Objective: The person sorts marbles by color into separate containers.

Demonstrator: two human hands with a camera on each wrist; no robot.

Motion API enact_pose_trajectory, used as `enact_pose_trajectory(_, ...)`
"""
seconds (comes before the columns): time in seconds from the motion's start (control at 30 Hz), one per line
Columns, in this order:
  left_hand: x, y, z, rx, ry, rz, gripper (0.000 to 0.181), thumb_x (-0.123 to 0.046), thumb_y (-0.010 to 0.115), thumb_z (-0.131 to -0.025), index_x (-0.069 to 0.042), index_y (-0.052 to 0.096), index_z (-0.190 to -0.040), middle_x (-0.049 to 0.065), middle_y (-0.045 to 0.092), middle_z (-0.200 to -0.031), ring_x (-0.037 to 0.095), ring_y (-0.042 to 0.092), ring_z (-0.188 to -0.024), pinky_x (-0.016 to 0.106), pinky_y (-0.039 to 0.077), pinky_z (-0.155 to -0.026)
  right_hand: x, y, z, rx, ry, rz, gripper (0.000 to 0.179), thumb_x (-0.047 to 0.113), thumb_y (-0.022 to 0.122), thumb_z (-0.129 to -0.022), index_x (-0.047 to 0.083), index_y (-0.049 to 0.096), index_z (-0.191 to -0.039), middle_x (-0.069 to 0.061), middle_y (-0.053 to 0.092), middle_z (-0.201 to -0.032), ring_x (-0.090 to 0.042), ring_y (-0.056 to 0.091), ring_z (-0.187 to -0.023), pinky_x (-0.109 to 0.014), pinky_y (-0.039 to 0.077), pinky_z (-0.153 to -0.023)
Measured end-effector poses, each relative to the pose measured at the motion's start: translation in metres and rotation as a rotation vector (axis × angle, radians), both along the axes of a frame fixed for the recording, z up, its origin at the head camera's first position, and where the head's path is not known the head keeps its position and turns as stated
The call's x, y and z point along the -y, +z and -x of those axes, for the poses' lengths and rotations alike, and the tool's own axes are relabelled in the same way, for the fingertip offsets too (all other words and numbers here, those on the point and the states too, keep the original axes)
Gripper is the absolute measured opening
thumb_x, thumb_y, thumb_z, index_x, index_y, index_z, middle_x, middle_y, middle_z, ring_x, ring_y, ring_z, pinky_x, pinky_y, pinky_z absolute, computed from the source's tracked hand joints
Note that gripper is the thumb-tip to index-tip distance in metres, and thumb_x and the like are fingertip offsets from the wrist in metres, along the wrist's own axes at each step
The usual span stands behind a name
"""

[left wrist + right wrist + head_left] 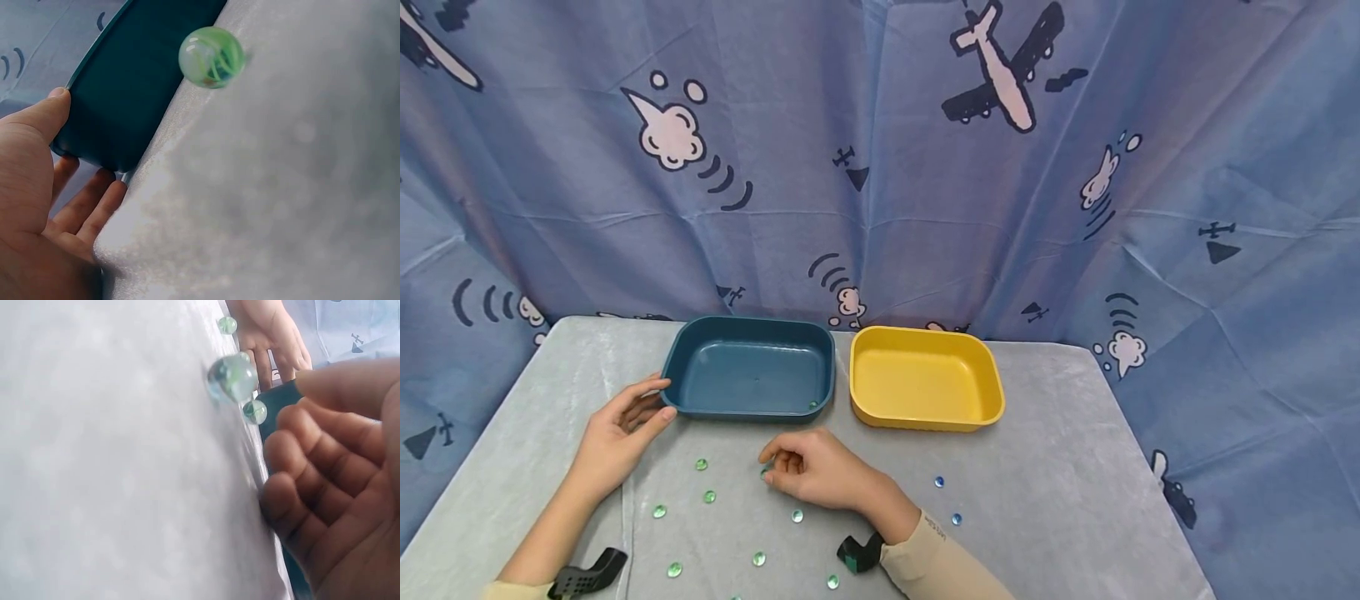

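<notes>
My left hand (613,442) holds the left end of a dark teal bin (748,414), thumb and fingertips spread around its corner. In the left wrist view the thumb lies at the rim and the other fingers against the outer wall. One small green marble (813,405) lies inside this bin. In front of the bin, my right hand (820,469) is just over the cloth, thumb and index finger pinching a green marble (764,472), mostly hidden by the fingertips. The right wrist view shows the other fingers curled. Green marbles (710,497) lie scattered between the hands.
A yellow bin (925,423) stands right of the teal one, a narrow gap between them. Two blue marbles (939,482) lie right of my right forearm. More green marbles (674,569) are near the front. Grey cloth (1060,467) covers the table; a patterned curtain (880,167) hangs behind.
</notes>
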State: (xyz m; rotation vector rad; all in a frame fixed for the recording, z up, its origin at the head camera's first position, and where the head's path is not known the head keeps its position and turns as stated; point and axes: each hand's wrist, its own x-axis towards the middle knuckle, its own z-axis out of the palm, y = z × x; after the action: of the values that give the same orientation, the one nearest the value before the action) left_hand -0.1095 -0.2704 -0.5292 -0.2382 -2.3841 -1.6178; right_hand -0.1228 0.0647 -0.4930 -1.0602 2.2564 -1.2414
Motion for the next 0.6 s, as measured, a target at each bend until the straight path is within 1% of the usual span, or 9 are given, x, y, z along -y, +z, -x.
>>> enact_pose_trajectory(0.17,0.0,0.0012,-0.0001,0.001,0.001,-0.007,0.045,0.0,0.075,-0.103,0.0,0.064,-0.147,0.028,0.051,-0.159,-0.009,0.059,-0.124,0.009,0.055,-0.093,0.0036,-0.0035,0.0008,-0.018,0.018,-0.04,0.017,0.014,0.078,-0.104,0.008,0.077,-0.12,0.013,0.064,-0.083,0.005,0.057,-0.073,-0.016,0.057,-0.068)
enact_pose_trajectory(0.37,-0.0008,0.0017,0.0001,-0.006,0.003,-0.015,0.045,0.002,0.075,-0.103,0.001,0.064,-0.146,0.026,0.052,-0.158,-0.007,0.061,-0.123,0.01,0.055,-0.094,0.0057,-0.0027,0.002,-0.023,0.016,-0.081,0.018,0.015,0.078,-0.104,0.009,0.077,-0.121,0.014,0.063,-0.083,0.005,0.056,-0.072,-0.015,0.056,-0.067)
enact_pose_trajectory(0.6,-0.0001,0.0016,0.0002,-0.008,0.003,-0.01,0.045,0.001,0.075,-0.103,0.0,0.064,-0.146,0.027,0.051,-0.158,-0.007,0.061,-0.123,0.01,0.055,-0.093,0.0087,-0.0056,0.0028,-0.055,0.003,-0.134,0.019,0.017,0.08,-0.102,0.011,0.078,-0.12,0.015,0.062,-0.083,0.005,0.055,-0.071,-0.014,0.053,-0.066)
